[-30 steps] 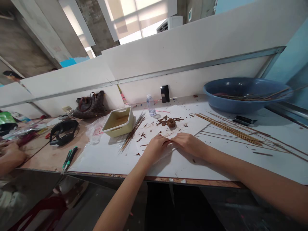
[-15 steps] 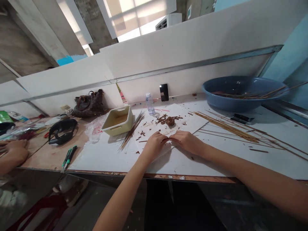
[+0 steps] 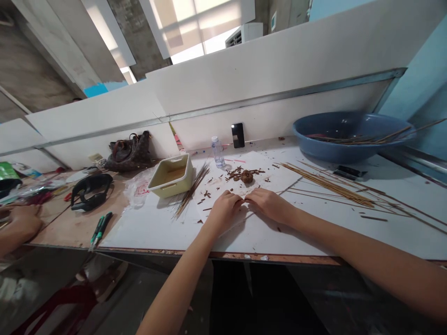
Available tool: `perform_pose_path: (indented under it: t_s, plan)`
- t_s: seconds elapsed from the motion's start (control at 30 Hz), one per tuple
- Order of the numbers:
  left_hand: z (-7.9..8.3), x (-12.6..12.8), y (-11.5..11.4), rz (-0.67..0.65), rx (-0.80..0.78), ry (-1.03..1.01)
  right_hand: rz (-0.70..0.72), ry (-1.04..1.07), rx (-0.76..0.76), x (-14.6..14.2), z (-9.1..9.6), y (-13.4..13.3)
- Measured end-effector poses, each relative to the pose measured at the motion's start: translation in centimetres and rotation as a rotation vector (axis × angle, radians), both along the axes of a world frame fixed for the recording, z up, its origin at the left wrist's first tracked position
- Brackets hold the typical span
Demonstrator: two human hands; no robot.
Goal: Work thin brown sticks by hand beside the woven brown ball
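My left hand (image 3: 225, 210) and my right hand (image 3: 266, 203) rest together on the white worktop (image 3: 314, 223), fingertips meeting in a pinch. Both have their fingers curled tight around something small that I cannot make out. Just beyond the fingertips lies a brown lump of paste (image 3: 247, 176) with short brown stick bits scattered about it. A bundle of dark thin sticks (image 3: 191, 190) lies to the left of my left hand. Long pale bamboo sticks (image 3: 328, 186) fan out to the right of my right hand.
A cream tray (image 3: 172, 176), a small water bottle (image 3: 218, 152) and a phone (image 3: 238, 135) stand behind. A blue basin (image 3: 351, 135) with sticks sits back right. At left are a black headset (image 3: 89, 190), green pens (image 3: 98, 228), a brown bag (image 3: 130, 152) and another person's hand (image 3: 19, 223).
My hands have stayed pinched together at the same spot. The view has shifted slightly; the other person's hand at left has moved a little.
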State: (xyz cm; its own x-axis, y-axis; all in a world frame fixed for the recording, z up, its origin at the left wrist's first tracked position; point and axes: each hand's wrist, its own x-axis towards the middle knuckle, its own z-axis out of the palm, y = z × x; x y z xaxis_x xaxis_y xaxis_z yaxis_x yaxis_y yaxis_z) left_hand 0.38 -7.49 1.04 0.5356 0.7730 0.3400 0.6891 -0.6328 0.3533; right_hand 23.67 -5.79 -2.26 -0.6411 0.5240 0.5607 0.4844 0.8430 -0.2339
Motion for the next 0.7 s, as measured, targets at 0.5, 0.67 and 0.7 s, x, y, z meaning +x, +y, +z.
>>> perform_pose_path:
  t_s: [0.5, 0.67, 0.7]
  plan:
    - [0.04, 0.12, 0.08, 0.048, 0.02, 0.026, -0.074, -0.011, -0.048, -0.2, -0.04, -0.13]
    - [0.0, 0.26, -0.51, 0.096, 0.04, 0.139, -0.096, -0.014, -0.05, -0.09, 0.02, 0.02]
    - [-0.36, 0.29, -0.88, 0.132, 0.051, 0.178, -0.105, -0.03, -0.04, -0.06, -0.01, 0.08]
